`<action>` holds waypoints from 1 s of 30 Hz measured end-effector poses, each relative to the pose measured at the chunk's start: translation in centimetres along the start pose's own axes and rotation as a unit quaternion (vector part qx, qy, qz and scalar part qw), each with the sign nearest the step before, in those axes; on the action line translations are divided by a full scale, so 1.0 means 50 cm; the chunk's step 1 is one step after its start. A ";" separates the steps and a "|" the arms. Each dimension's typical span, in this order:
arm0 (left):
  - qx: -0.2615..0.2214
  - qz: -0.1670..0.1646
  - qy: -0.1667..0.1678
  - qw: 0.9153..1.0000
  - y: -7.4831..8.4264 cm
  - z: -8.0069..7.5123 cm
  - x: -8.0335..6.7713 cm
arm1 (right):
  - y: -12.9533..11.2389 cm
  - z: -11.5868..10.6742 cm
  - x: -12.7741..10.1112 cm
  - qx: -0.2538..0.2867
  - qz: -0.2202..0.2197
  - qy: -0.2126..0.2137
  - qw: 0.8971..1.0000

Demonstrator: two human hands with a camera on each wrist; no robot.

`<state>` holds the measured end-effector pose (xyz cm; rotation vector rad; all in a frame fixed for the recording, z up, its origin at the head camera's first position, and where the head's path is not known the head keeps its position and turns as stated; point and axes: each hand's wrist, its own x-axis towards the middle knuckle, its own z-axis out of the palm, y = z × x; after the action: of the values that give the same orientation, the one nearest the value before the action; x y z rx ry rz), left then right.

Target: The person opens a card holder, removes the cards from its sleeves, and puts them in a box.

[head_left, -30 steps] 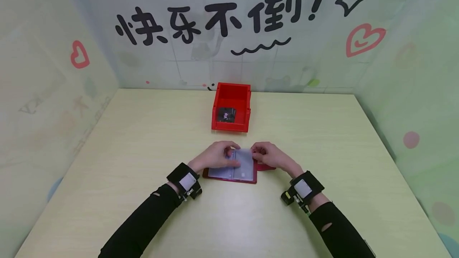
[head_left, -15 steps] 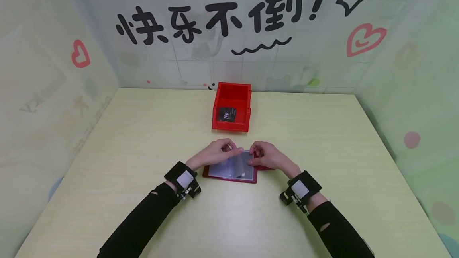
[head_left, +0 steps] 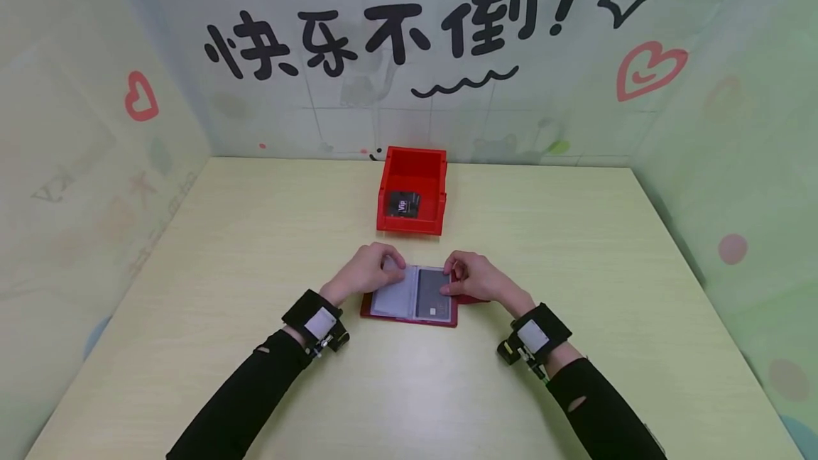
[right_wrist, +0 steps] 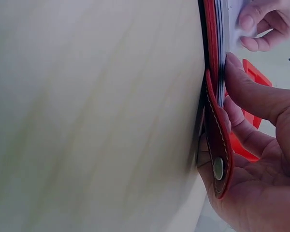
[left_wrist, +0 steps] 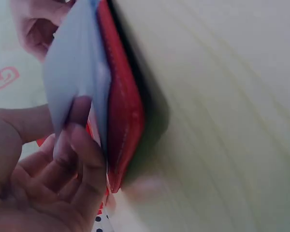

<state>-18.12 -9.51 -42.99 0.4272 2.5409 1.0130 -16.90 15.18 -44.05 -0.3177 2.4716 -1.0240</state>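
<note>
Two hands on red card holder (head_left: 409,300), left hand (head_left: 366,272), right hand (head_left: 476,277); fingertips hidden

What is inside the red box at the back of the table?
Inside the red box lies one black card with small lettering. Whether anything lies under the card cannot be seen.

card holder (head_left: 409,300) on table (head_left: 575,247) | bin (head_left: 412,190) behind | card (head_left: 403,204) in bin

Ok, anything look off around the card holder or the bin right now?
Nothing stands out. The red card holder lies open and flat on the table, both hands on its pages, and the red bin sits upright with a black card inside.
</note>
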 end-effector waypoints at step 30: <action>0.077 0.050 0.040 0.995 0.031 0.062 -0.009 | -0.002 -0.004 -0.002 0.004 -0.005 0.000 1.000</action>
<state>-16.12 -6.77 -43.89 0.5717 2.7046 0.8868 -16.91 15.28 -43.80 -0.3274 2.4679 -1.0361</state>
